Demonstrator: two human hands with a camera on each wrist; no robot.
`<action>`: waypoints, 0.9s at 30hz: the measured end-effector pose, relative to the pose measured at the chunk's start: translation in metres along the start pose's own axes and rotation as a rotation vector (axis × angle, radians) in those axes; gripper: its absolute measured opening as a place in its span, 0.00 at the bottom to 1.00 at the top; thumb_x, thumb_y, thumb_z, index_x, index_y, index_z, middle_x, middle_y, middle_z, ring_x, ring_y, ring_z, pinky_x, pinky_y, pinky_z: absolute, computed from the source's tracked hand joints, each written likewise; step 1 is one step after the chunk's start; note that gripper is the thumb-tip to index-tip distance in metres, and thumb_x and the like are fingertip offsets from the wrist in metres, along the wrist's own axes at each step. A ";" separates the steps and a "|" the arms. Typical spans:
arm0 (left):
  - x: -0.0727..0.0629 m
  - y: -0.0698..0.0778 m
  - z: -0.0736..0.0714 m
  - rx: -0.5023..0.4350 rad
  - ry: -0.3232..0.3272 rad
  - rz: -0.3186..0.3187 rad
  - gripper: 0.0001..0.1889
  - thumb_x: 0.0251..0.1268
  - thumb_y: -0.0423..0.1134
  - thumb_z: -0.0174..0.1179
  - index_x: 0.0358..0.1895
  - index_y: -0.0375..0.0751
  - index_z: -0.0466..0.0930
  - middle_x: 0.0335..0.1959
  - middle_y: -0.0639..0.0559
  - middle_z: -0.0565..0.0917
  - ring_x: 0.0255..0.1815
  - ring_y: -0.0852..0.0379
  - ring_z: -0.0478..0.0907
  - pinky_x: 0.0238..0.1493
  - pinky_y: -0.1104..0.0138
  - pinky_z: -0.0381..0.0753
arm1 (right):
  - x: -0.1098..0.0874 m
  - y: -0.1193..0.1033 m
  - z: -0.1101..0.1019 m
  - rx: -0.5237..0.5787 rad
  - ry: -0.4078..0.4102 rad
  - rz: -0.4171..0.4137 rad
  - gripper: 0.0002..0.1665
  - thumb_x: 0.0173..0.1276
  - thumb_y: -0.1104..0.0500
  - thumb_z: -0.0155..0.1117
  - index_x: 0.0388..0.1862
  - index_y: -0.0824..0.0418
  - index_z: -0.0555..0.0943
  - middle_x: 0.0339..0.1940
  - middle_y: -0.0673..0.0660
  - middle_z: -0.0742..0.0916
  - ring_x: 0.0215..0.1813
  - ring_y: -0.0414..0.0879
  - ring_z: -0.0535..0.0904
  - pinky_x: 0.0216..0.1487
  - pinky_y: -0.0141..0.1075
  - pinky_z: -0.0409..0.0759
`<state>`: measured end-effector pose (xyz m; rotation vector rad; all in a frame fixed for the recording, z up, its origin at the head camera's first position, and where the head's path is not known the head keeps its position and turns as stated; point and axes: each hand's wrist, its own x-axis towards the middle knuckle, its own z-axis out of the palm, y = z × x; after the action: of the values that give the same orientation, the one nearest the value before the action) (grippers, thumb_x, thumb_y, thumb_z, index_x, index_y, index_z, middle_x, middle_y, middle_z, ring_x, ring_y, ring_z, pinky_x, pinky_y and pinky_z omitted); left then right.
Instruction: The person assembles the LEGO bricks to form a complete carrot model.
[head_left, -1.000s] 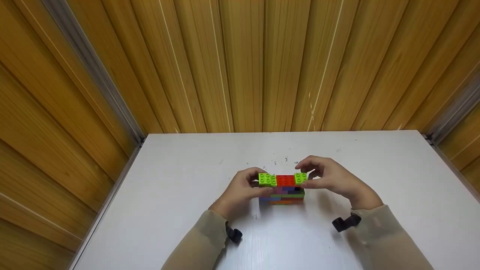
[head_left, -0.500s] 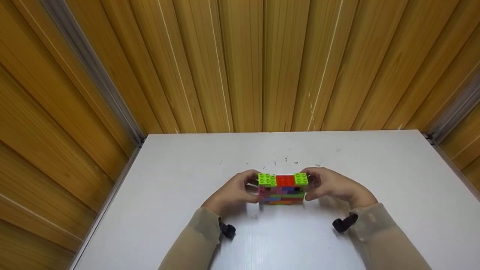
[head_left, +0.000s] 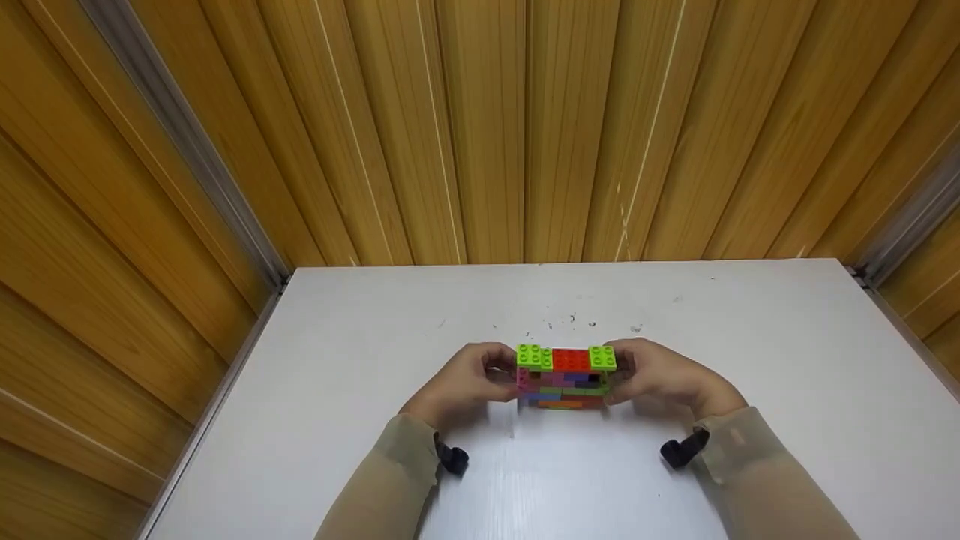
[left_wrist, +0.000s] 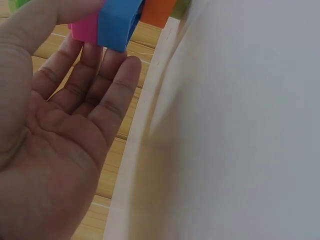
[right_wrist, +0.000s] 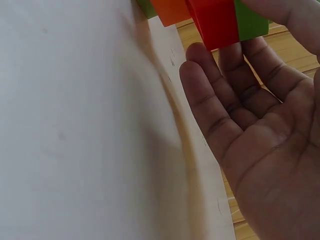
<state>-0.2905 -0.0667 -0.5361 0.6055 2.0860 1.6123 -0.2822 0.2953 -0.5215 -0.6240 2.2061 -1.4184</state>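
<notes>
A small wall of stacked toy bricks [head_left: 564, 380] sits between both hands in the head view. Light green bricks [head_left: 533, 356] and a red brick [head_left: 571, 360] make up its top row; pink, blue, green and orange ones show below. My left hand [head_left: 459, 381] holds its left end, thumb in front and fingers behind. A pink brick and a blue brick [left_wrist: 116, 22] show at that grip in the left wrist view. At the other end, my right hand [head_left: 670, 376] grips the wall near a red brick and a green brick [right_wrist: 253, 22], seen in the right wrist view.
The white table [head_left: 360, 322] lies under the wall, with small dark marks behind the bricks. Wood-patterned panels [head_left: 487, 135] rise at its back and sides. A black wrist camera [head_left: 454, 458] is strapped at each cuff.
My right hand has come down from the top right green brick to the wall's right end. The left hand has slid left and slightly down to the left end. The wall barely shifts.
</notes>
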 end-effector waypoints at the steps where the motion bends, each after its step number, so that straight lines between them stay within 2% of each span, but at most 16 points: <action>1: 0.000 0.000 0.000 -0.004 0.004 0.003 0.19 0.68 0.29 0.78 0.60 0.45 0.90 0.58 0.49 0.93 0.60 0.51 0.93 0.65 0.61 0.92 | 0.000 0.000 0.000 -0.004 0.009 -0.001 0.37 0.59 0.69 0.86 0.68 0.68 0.86 0.63 0.66 0.93 0.63 0.48 0.91 0.67 0.29 0.85; 7: 0.000 0.000 0.000 -0.023 0.061 0.018 0.17 0.70 0.31 0.77 0.60 0.43 0.91 0.58 0.48 0.93 0.58 0.51 0.92 0.64 0.62 0.92 | -0.001 0.000 -0.001 0.031 0.090 0.013 0.33 0.62 0.67 0.85 0.66 0.72 0.87 0.61 0.64 0.94 0.58 0.46 0.90 0.63 0.29 0.86; 11: 0.000 0.002 0.002 -0.040 0.128 0.013 0.17 0.71 0.33 0.77 0.61 0.44 0.92 0.57 0.48 0.93 0.58 0.53 0.90 0.63 0.64 0.92 | 0.000 0.002 -0.002 0.082 0.145 0.022 0.31 0.66 0.67 0.82 0.66 0.78 0.85 0.59 0.62 0.94 0.55 0.43 0.89 0.60 0.29 0.87; 14: 0.001 0.003 0.004 -0.048 0.187 0.002 0.18 0.72 0.35 0.78 0.62 0.45 0.94 0.56 0.49 0.93 0.57 0.53 0.88 0.63 0.66 0.91 | 0.002 0.003 -0.002 0.124 0.186 0.042 0.31 0.67 0.66 0.80 0.67 0.78 0.84 0.57 0.59 0.94 0.54 0.42 0.89 0.59 0.29 0.88; 21: 0.003 0.005 0.011 -0.114 0.304 -0.030 0.19 0.75 0.44 0.78 0.66 0.50 0.93 0.61 0.51 0.93 0.60 0.53 0.86 0.64 0.69 0.89 | 0.005 0.002 0.003 0.374 0.231 0.075 0.33 0.76 0.67 0.73 0.75 0.81 0.77 0.65 0.56 0.92 0.62 0.44 0.91 0.65 0.34 0.90; 27: 0.005 0.007 0.018 -0.174 0.396 -0.024 0.19 0.76 0.45 0.76 0.66 0.47 0.93 0.63 0.49 0.94 0.62 0.53 0.88 0.70 0.64 0.88 | 0.008 -0.005 0.011 0.415 0.328 0.145 0.33 0.77 0.61 0.77 0.76 0.74 0.80 0.68 0.57 0.91 0.62 0.45 0.91 0.68 0.37 0.90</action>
<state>-0.2833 -0.0481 -0.5333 0.2127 2.1720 2.0031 -0.2821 0.2809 -0.5219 -0.0900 2.0363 -1.9302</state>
